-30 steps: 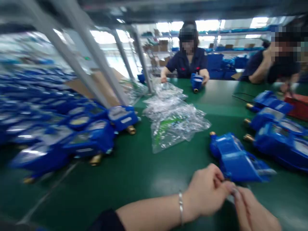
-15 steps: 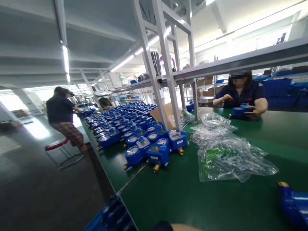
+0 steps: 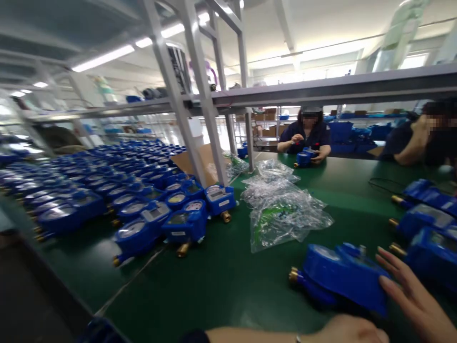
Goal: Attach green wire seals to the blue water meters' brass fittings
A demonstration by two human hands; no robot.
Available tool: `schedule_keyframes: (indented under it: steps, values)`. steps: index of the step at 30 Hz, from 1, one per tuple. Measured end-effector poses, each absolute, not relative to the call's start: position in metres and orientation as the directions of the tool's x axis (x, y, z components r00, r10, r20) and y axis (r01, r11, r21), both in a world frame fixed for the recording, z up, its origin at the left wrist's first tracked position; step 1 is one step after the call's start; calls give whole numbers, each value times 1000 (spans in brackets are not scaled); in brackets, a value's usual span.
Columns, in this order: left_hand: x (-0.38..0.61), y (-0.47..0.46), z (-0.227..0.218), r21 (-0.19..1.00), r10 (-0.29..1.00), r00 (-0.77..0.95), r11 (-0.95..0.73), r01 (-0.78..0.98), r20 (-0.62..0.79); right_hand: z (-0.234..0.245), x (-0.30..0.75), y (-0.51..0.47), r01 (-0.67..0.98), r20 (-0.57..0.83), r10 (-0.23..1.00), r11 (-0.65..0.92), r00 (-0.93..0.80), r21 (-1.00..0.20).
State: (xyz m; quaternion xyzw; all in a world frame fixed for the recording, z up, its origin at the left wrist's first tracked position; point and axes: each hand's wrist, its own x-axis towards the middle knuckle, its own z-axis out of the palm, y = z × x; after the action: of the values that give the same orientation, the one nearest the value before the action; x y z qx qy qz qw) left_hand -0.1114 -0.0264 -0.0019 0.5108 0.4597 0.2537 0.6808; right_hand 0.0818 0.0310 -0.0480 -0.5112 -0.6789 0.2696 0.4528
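A blue water meter [image 3: 342, 276] with a brass threaded end stands on the green table right in front of me. My right hand [image 3: 410, 290] is at its right end, fingers stretched out and apart, the fingertips at or very close to the blue casing. Low in the view, my left hand [image 3: 352, 328] lies just on the near side of this meter, back of the hand up. Its fingers are cut off by the bottom edge, so their grip is hidden. More blue meters [image 3: 432, 247] sit beyond my right hand at the right edge.
Rows of blue meters [image 3: 132, 209] cover the left of the table. Clear plastic bags [image 3: 285, 219] with green parts lie mid-table. A metal shelf post [image 3: 200, 95] rises behind. Across the table a co-worker [image 3: 305, 133] handles a meter; another person [image 3: 414, 138] sits at right.
My view has turned to the right. Both my hands and the near meter have come into fuller view, along with more meters and a second person at right.
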Motion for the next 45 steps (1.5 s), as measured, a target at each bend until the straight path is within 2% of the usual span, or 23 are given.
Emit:
schedule_keyframes:
  steps: [2,4,6,9,11,14,18,22,24,26,28,29,30,31,32,33,34,36,37,38,40,43,45]
  values:
    - [-109,-27,-5,905,795,447,417,86,-409,-34,75,19,564,410,909,302,71,-769]
    - [-109,-23,-6,885,764,481,462,57,-430,-25,67,0,682,480,874,305,77,-664]
    - [-110,-16,-8,861,740,503,508,17,-446,-19,59,-19,743,559,825,424,-81,-518]
    - [-106,-8,-6,846,707,556,532,-11,-437,-12,51,-39,792,561,762,542,-323,-280]
    - [-102,-8,-4,845,702,570,534,-27,-426,-8,49,-43,819,527,753,548,-394,-171]
    - [-98,-9,-2,842,710,557,539,-36,-430,-5,50,-43,851,487,766,519,-419,-85]
    - [-95,-8,-1,835,692,563,551,-5,-453,-7,51,-44,878,451,804,471,-387,-88]
    - [-90,-8,3,812,675,569,583,-22,-469,-9,52,-45,875,399,863,422,-308,-238]
    - [-85,-9,5,841,720,544,539,-48,-431,-8,51,-44,828,375,893,397,-248,-397]
    - [-81,-10,6,896,777,521,441,-52,-352,-7,50,-40,678,264,953,295,-152,-674]
    - [-78,-9,5,946,828,485,323,-4,-280,-6,47,-36,371,14,996,44,-83,-928]
    - [-77,-9,5,961,848,462,274,37,-260,-6,46,-35,210,-115,989,-94,-90,-973]
    - [-77,-8,5,968,861,443,241,77,-249,-6,45,-34,103,-198,974,-187,-109,-977]
    - [-77,-7,5,969,868,431,225,104,-248,-6,45,-34,80,-219,969,-211,-112,-974]
    - [-78,-7,5,968,868,428,223,115,-251,-6,46,-36,144,-175,980,-161,-91,-976]
    - [-78,-6,6,967,866,431,230,108,-254,-7,48,-37,278,-73,995,-52,-68,-959]
    - [-79,-6,8,966,863,434,241,92,-257,-7,50,-39,450,69,996,89,-62,-889]
    - [-80,-5,10,964,867,424,258,64,-260,-7,56,-42,730,318,934,331,-163,-598]
    - [-80,-5,11,963,869,419,262,60,-263,-7,58,-42,798,386,892,405,-237,-446]
    - [-80,-5,12,963,869,419,263,61,-263,-6,61,-41,829,416,856,456,-308,-324]
    - [-80,-5,12,963,863,430,262,66,-265,-4,63,-38,844,423,818,501,-389,-191]
    - [-79,-4,13,963,861,437,263,54,-259,-2,62,-33,851,431,818,492,-381,-182]
    - [-79,-4,14,966,872,422,252,50,-249,-3,57,-31,838,436,838,471,-328,-276]
